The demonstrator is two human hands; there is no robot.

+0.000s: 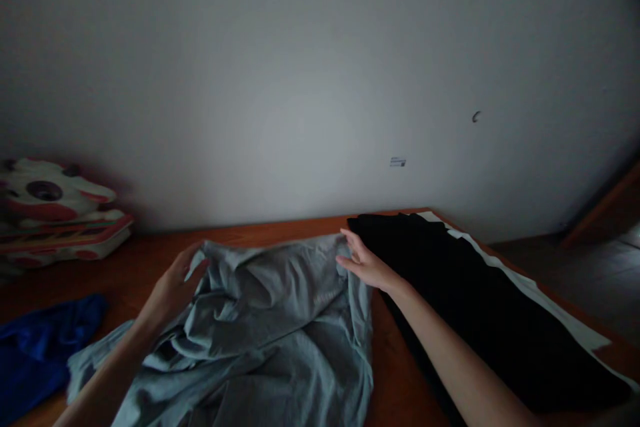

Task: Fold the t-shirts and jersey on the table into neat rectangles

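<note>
A grey-blue garment (pixel 280 320) is spread in loose wrinkles over the wooden table, its far edge fairly straight. At the garment's far left corner is my left hand (pixel 175 283), thumb and fingers apart, with a bit of the cloth showing between them. My right hand (pixel 369 265) is at the far right corner, its fingers stretched out and the thumb apart, touching or just over the cloth. Neither hand shows a closed grip. Which kind of garment it is cannot be made out from its folds.
Black clothing (pixel 465 300) lies flat on the right, over white cloth (pixel 530 290) along the table edge. A blue cloth (pixel 45 347) lies at the left. Behind it stands a cow-shaped toy keyboard (pixel 65 233). A wall (pixel 300 93) rises behind the wooden table (pixel 395 373).
</note>
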